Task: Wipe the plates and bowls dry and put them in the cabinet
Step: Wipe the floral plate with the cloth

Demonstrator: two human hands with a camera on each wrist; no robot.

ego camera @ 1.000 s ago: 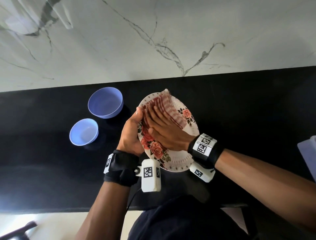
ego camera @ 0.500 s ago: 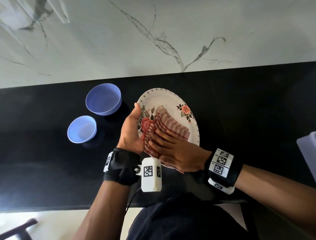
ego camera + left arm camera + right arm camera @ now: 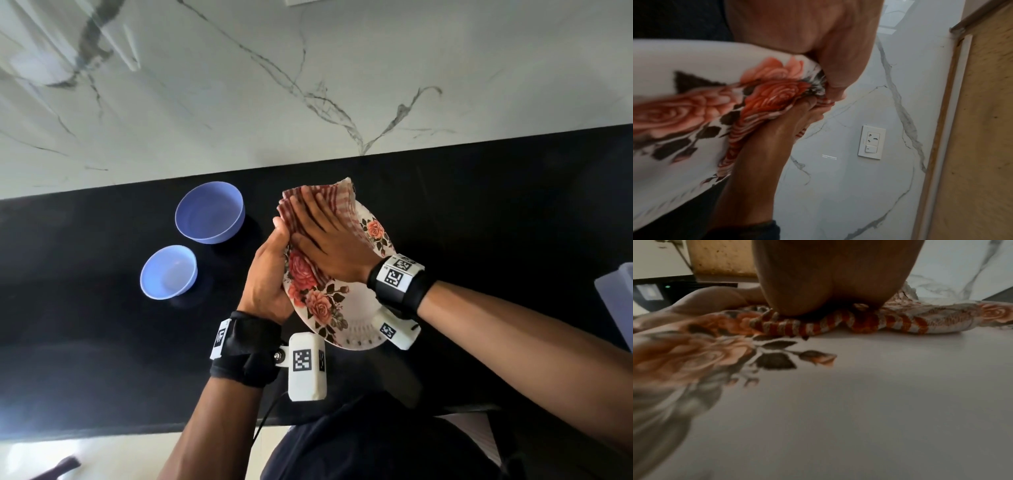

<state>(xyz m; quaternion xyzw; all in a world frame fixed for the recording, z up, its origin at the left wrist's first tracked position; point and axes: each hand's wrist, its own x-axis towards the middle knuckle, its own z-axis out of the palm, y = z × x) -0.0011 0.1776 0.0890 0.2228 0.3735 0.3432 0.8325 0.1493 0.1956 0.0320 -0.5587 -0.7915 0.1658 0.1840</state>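
Now my right hand point(image 3: 329, 246), fingers flat, has pushed the cloth point(image 3: 318, 198) back to the plate point(image 3: 342, 308)'s far rim. Left hand point(image 3: 267, 277) grips the left rim; wiping continues.

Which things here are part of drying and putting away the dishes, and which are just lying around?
Part of the job:
floral plate, gripped by the left hand
striped cloth, pressed flat by the right hand
larger blue bowl
smaller blue bowl

Just there:
wall socket
black countertop
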